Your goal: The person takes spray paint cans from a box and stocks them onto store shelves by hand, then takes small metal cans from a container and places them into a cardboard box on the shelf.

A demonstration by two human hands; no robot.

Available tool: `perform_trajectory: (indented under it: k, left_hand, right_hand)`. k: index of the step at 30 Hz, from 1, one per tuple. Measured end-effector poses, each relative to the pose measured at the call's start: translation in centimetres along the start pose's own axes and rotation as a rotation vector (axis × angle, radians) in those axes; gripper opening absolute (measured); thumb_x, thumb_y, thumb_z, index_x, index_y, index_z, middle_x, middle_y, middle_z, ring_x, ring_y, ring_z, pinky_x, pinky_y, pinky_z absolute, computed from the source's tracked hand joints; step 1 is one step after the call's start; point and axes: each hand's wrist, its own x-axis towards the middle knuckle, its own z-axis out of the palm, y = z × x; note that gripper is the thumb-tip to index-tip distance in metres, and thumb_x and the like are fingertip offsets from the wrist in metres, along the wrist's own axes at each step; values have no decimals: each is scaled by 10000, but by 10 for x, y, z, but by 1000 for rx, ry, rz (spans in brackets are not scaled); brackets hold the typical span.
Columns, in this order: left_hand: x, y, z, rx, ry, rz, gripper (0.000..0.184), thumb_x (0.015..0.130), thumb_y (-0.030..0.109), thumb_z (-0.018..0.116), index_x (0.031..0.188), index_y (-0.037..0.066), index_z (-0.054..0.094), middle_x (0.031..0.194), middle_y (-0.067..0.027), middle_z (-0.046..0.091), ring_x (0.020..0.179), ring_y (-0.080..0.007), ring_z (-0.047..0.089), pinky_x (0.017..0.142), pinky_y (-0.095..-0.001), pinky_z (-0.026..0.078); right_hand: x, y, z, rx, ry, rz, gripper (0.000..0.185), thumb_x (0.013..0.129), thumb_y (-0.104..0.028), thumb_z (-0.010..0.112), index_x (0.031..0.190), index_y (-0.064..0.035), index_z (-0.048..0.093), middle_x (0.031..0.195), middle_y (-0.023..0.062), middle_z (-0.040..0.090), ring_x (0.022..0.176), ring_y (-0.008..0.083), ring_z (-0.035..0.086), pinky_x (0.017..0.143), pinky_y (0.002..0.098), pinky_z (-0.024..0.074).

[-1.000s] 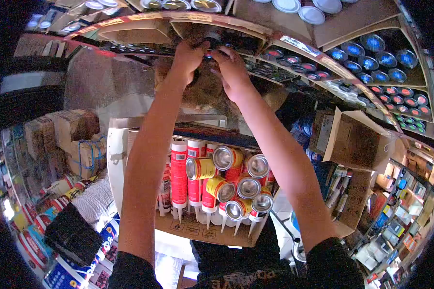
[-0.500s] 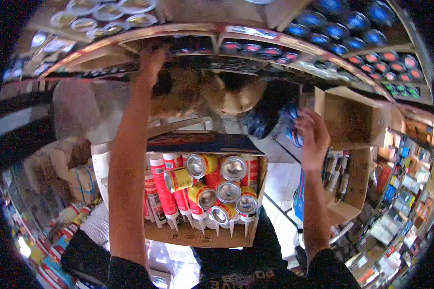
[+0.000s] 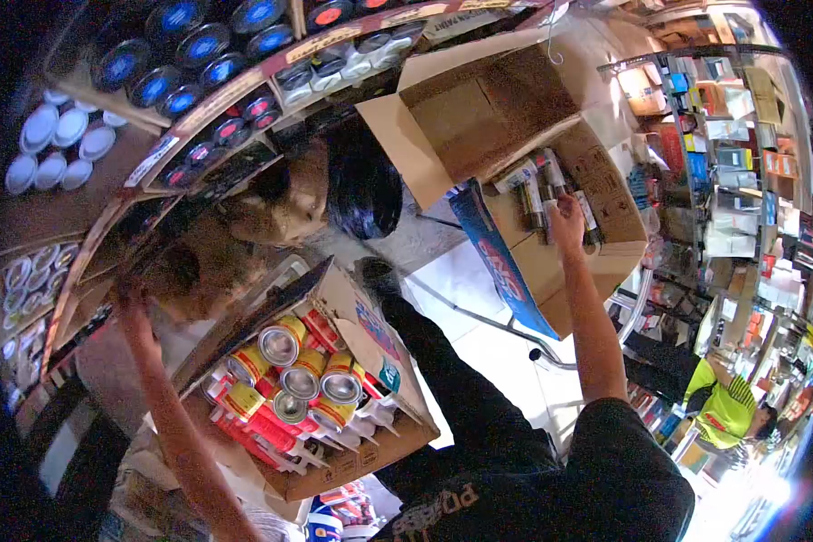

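My right hand (image 3: pixel 565 224) reaches into an open cardboard box (image 3: pixel 619 239) at the right, its fingers curled around a slim cylindrical can (image 3: pixel 552 217). More slim cans (image 3: pixel 530 200) lie and stand beside it there. My left hand (image 3: pixel 134 312) is stretched to the dim lower shelf edge at the left; its fingers are lost in shadow and blur. Between my arms, a tilted cardboard carton (image 3: pixel 379 452) holds yellow-and-red tins (image 3: pixel 300 381) with silver lids. They rest on red-and-white nozzle tubes (image 3: pixel 271 434).
A curved shelf rack (image 3: pixel 271 68) carries blue-topped, red-topped and white-topped cans. A black plastic-wrapped bundle (image 3: pixel 363 185) sits below it. A metal stand frame (image 3: pixel 479 316) runs under the right box. Stocked shelves and a person in a bright yellow-green shirt (image 3: pixel 727 406) are at the right.
My view has turned to the right. My right hand went from mid-air, near a blurred bluish item, into the right cardboard box. My left hand stays by the shelf, now lower in view.
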Motion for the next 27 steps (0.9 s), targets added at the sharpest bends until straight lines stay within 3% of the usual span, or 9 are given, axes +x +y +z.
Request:
perform_trajectory:
  k: [2, 5, 7, 11, 13, 19, 23, 25, 27]
  left_hand:
    - [-20, 2, -9, -146, -36, -77, 528, 941, 267, 633, 1384, 16, 494, 1317, -99, 564, 1144, -217, 546, 1004, -342, 411]
    - [-96, 59, 12, 153, -8, 190, 488, 960, 238, 611, 1386, 30, 495, 1287, -86, 573, 1119, -203, 555, 978, -325, 426]
    - [-130, 70, 13, -89, -35, 128, 495, 958, 227, 617, 1399, 47, 479, 1247, -74, 582, 1097, -183, 561, 945, -312, 443]
    - [-178, 92, 11, 114, -52, 135, 523, 952, 227, 629, 1415, 57, 455, 1238, -69, 580, 1097, -173, 553, 926, -309, 449]
    - [-196, 103, 14, 15, 45, -96, 541, 948, 234, 632, 1422, 61, 438, 1230, -61, 573, 1097, -172, 542, 926, -311, 446]
    - [-243, 151, 20, 10, 65, 1, 527, 945, 219, 638, 1402, 42, 446, 1190, -69, 586, 1080, -151, 546, 894, -321, 471]
    - [-262, 157, 5, -365, 103, -149, 489, 946, 119, 604, 1397, 9, 450, 1185, -84, 617, 999, -158, 594, 874, -297, 485]
    - [-274, 162, 3, 191, 61, 62, 434, 954, 81, 586, 1368, 3, 485, 1152, -83, 632, 1009, -166, 600, 880, -288, 486]
    - [-291, 179, 5, -46, 71, 66, 429, 947, 77, 595, 1359, 2, 498, 1135, -80, 637, 1008, -169, 603, 884, -286, 487]
  right_hand:
    - [-1, -2, 2, -248, -99, -18, 573, 754, -288, 779, 1190, 33, 594, 1100, 240, 665, 1037, 365, 653, 890, 424, 509]
    - [6, 53, 27, -303, -256, 70, 725, 732, -353, 791, 1318, -25, 520, 1227, 255, 606, 1162, 371, 579, 962, 425, 462]
    - [6, 75, 44, -384, -266, 17, 744, 726, -357, 795, 1316, -21, 491, 1212, 280, 600, 1155, 401, 578, 961, 453, 460]
    - [-11, 29, 58, -417, -226, 128, 769, 739, -354, 783, 1323, -30, 401, 1201, 297, 595, 1110, 464, 581, 936, 490, 465]
    - [-14, 25, 66, -337, -270, 172, 772, 745, -350, 775, 1325, -38, 374, 1202, 298, 594, 1087, 481, 585, 923, 500, 469]
    - [-30, 24, 42, -226, 66, 73, 633, 796, -420, 719, 1233, -27, 485, 1117, 266, 644, 1046, 468, 612, 889, 495, 478]
    - [-59, -12, -15, -57, 148, 278, 540, 839, -406, 684, 1178, -14, 530, 954, 173, 660, 856, 323, 651, 758, 421, 512]
    - [-69, -8, -37, 314, 54, 393, 387, 894, -301, 635, 1160, -39, 533, 859, 109, 633, 764, 225, 620, 670, 339, 511]
    - [-97, -34, -58, 532, 24, 337, 310, 913, -244, 605, 1142, -47, 538, 899, 104, 625, 780, 203, 614, 650, 311, 508]
